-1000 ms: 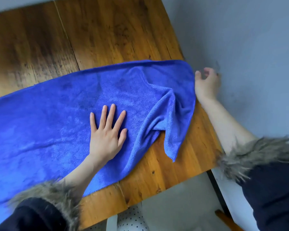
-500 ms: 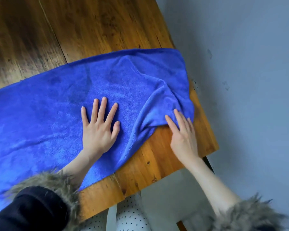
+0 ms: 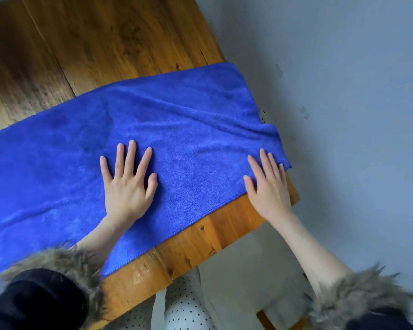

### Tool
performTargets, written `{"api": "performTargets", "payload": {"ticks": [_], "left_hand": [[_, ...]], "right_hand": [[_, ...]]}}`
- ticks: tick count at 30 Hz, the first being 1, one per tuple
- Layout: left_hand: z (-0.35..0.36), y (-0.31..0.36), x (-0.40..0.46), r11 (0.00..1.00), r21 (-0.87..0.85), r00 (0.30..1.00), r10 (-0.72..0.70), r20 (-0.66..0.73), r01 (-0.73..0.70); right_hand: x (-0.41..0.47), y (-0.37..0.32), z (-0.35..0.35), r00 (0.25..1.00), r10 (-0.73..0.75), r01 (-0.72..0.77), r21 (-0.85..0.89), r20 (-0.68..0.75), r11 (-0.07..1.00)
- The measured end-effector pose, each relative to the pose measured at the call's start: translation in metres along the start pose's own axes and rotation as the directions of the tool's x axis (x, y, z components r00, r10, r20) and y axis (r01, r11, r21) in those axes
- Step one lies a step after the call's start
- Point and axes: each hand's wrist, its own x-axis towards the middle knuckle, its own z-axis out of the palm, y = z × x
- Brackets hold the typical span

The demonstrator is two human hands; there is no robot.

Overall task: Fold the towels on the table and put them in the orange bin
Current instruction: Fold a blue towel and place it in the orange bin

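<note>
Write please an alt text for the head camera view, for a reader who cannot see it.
A person presses both palms flat on a blue towel spread over a wooden table, the left hand near its middle and the right hand at its right end by the table corner. Fur-trimmed dark sleeves frame the bottom; a grey wall stands on the right.

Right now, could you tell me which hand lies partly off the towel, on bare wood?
The right hand: its fingers rest on the towel, its heel on the table. The left hand lies wholly on cloth.
</note>
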Motion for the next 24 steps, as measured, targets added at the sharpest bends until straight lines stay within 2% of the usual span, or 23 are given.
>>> {"api": "performTargets", "payload": {"ticks": [3, 8, 12, 15, 17, 19, 24], "left_hand": [[-0.001, 0.0, 0.0, 1.0, -0.006, 1.0, -0.007, 0.013, 0.007], [-0.004, 0.001, 0.0, 1.0, -0.008, 0.999, -0.02, 0.045, 0.02], [-0.008, 0.005, 0.001, 0.998, -0.054, 0.997, -0.039, 0.059, 0.042], [-0.013, 0.014, 0.005, 0.979, -0.166, 0.993, -0.11, 0.044, 0.116], [-0.017, 0.025, 0.011, 0.963, -0.23, 0.99, -0.14, 0.01, 0.139], [-0.023, 0.042, 0.021, 0.968, -0.241, 0.995, -0.087, -0.046, 0.074], [-0.039, 0.1, 0.061, 0.936, -0.258, 0.97, 0.232, -0.067, -0.242]], "right_hand": [[-0.014, 0.004, 0.006, 1.0, 0.007, -0.005, -0.046, 0.025, 0.999], [-0.025, 0.007, 0.004, 0.992, 0.037, -0.034, 0.03, -0.121, 0.999], [-0.007, 0.014, -0.009, 0.939, 0.246, -0.223, 0.121, -0.241, 0.967], [0.014, 0.022, -0.018, 0.871, 0.473, -0.435, 0.242, -0.132, 0.867], [0.025, 0.027, -0.021, 0.825, 0.564, -0.538, 0.281, -0.017, 0.795], [0.03, 0.031, -0.024, 0.808, 0.589, -0.57, 0.301, 0.033, 0.765], [0.035, 0.031, -0.031, 0.832, 0.551, -0.491, 0.382, -0.059, 0.783]]}}
